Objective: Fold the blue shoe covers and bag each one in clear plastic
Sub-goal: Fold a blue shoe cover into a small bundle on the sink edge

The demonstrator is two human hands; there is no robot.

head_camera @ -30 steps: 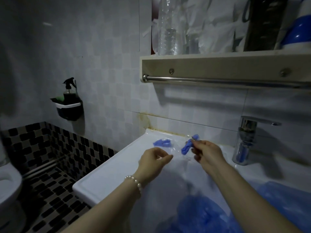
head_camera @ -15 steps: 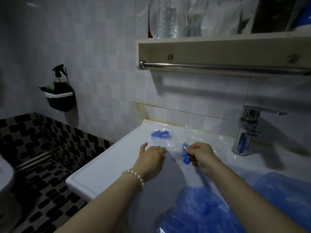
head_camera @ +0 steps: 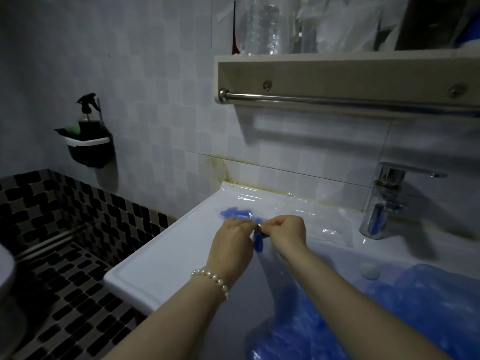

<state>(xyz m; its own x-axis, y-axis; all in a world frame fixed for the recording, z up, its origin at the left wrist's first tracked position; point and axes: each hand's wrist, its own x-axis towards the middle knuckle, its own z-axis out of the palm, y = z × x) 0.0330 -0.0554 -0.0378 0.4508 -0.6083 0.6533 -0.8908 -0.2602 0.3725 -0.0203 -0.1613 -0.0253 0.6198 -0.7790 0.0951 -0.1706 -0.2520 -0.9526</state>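
The white counter (head_camera: 161, 258) carries a loose heap of blue shoe covers (head_camera: 405, 307) at its near right edge, and clear plastic bags (head_camera: 306, 216) lie spread along its back edge. The left hand (head_camera: 232, 245) and right hand (head_camera: 287, 233) meet above the counter's middle, fingers curled, pinching a folded shoe cover (head_camera: 258, 241) that hangs between and just below them. A bagged cover (head_camera: 235, 213) lies just behind the left hand.
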